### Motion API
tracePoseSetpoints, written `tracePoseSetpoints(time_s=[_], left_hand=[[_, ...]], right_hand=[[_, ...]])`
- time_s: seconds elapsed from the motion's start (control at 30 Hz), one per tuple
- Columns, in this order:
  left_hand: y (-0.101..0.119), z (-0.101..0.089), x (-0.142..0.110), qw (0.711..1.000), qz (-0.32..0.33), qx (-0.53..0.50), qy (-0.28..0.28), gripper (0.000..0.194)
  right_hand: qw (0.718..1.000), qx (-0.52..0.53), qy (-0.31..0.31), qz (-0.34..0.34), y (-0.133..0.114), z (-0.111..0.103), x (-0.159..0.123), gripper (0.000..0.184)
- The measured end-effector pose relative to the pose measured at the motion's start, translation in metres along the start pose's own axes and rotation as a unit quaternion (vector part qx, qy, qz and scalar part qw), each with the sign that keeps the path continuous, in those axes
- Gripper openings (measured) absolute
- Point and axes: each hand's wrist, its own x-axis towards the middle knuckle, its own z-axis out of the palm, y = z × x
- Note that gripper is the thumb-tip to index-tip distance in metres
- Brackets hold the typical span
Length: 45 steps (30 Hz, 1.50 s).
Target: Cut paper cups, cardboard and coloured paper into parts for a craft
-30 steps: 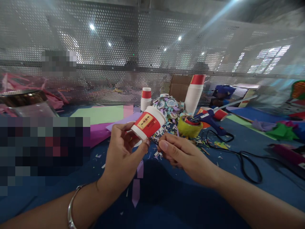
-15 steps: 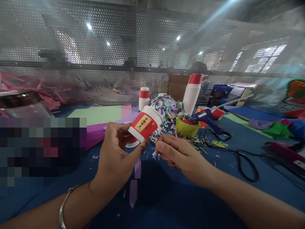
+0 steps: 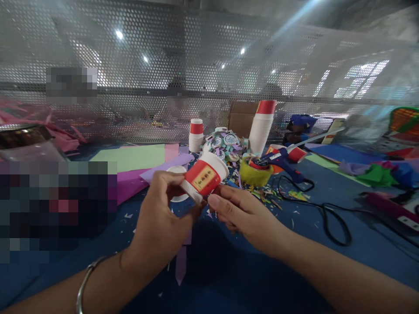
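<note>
A red and white paper cup [image 3: 204, 176] with a yellow label is tilted in my left hand [image 3: 160, 218], whose fingers and thumb grip it near the base. My right hand [image 3: 244, 213] is pinched closed beside the cup's lower right edge. Whatever sits between its fingertips is hidden; a thin dark bit showed there earlier. Behind my left hand, a white round rim with red [image 3: 179, 198] rests on the table. Purple paper pieces [image 3: 181, 264] lie below the hands.
A blue glue gun [image 3: 284, 165] leans on a yellow tape roll [image 3: 255, 176], its black cord [image 3: 338, 231] looping right. Stacked cups [image 3: 262, 131], a shorter stack [image 3: 196, 137], paper scraps [image 3: 229, 141] and green sheets [image 3: 131, 155] stand or lie behind. A maroon power strip [image 3: 389, 209] is at right.
The cup has turned slightly in my left hand and moved a little right, its label now nearer the right fingers. The dark bit at my right fingertips no longer shows.
</note>
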Motion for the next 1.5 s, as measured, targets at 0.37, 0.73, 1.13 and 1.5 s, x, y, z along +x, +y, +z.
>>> tracePoseSetpoints(time_s=[0.37, 0.73, 1.13, 1.5], left_hand=[[0.01, 0.002, 0.0, 0.982, -0.115, -0.14, -0.054, 0.045], [0.011, 0.001, 0.004, 0.978, -0.16, -0.115, -0.066, 0.038], [0.021, -0.001, 0.002, 0.986, -0.109, -0.1, -0.073, 0.033], [0.02, -0.001, -0.002, 0.991, -0.065, -0.093, -0.075, 0.031]], right_hand=[[0.997, 0.061, 0.011, 0.035, -0.001, 0.001, 0.001, 0.04], [0.991, 0.127, 0.011, 0.051, -0.004, 0.006, 0.002, 0.037], [0.994, 0.106, 0.029, 0.016, -0.002, 0.006, 0.0, 0.034], [0.998, 0.021, 0.048, -0.016, -0.003, 0.007, -0.003, 0.039]])
